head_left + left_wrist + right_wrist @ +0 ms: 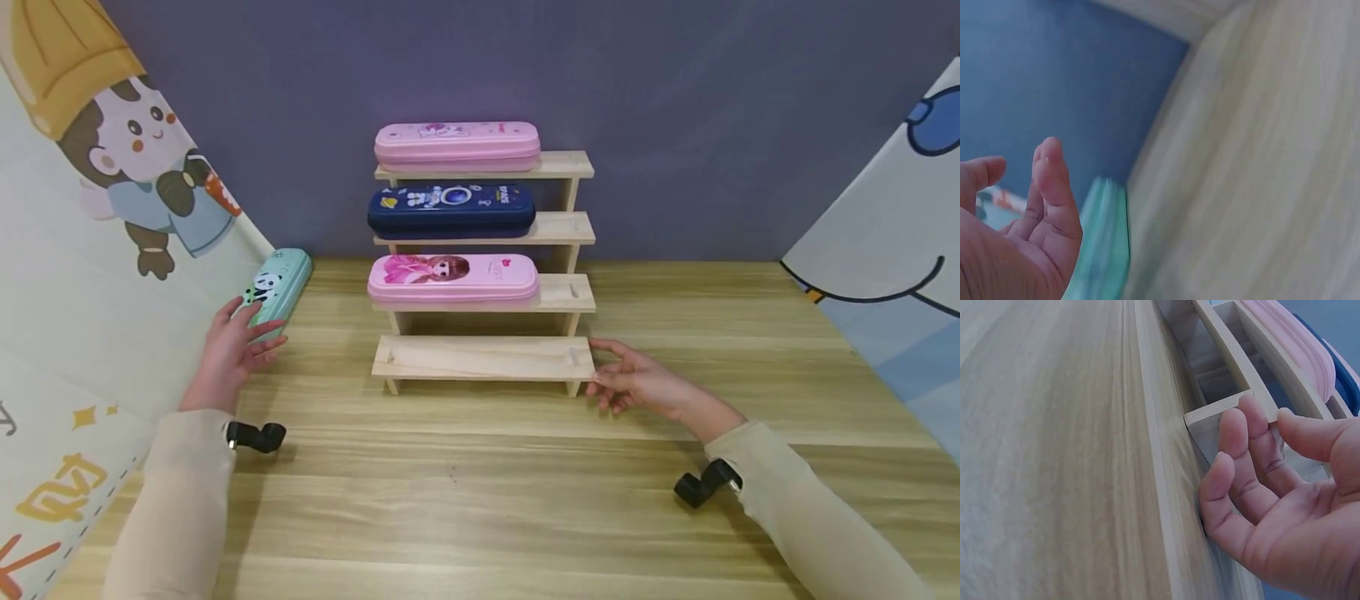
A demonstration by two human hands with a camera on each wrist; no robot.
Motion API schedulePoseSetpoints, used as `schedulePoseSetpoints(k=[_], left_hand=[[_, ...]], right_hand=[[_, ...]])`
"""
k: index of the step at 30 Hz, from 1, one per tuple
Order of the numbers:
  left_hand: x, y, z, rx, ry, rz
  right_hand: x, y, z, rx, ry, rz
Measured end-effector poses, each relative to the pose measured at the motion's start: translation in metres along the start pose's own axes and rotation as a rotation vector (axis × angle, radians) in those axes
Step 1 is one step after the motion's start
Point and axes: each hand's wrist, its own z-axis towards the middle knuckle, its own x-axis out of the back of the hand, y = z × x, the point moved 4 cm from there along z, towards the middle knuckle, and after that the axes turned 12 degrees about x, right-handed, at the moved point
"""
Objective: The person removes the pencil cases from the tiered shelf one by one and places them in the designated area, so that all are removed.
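Observation:
At the left wall my left hand (238,346) reaches over the near end of a mint-green pencil case (283,279) with a panda on it, fingers spread and thumb apart. In the left wrist view the green case (1105,244) shows beyond the fingers, with nothing held in the palm. My right hand (637,383) pinches the right end of the lowest step of a wooden tiered stand (480,358). The right wrist view has the thumb and fingertips (1235,431) at that step's end corner, the other fingers loosely bent.
On the stand's upper steps lie a pink pencil case (457,148), a dark blue space-themed one (450,218) and a pink one with a doll picture (487,283). A dark backdrop (675,125) rises behind the wooden table (465,500), with printed cloth walls at both sides.

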Motion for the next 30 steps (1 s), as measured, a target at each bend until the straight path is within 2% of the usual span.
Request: schedulePoseSetpoints(k=[8,14,20,25,30], left_hand=[[-0.054,0.001,-0.013,-0.075,-0.125,0.179],[-0.089,-0.004,-0.023,-0.08,-0.187,0.294],[-0.122,-0.01,-0.029,-0.082,-0.269,0.368],[-0.141,-0.015,-0.028,-0.091,-0.326,0.434],[-0.148,-0.015,-0.024,-0.069,-0.367,0.435]], right_hand=[[0.0,-0.001,0.001,-0.001,0.002,0.001],[-0.002,-0.001,0.001,-0.001,-0.008,0.006],[0.0,0.0,0.0,-0.009,0.006,0.001],[0.001,0.001,0.0,-0.006,0.002,-0.003],[0.002,0.003,0.001,-0.011,0.007,-0.007]])
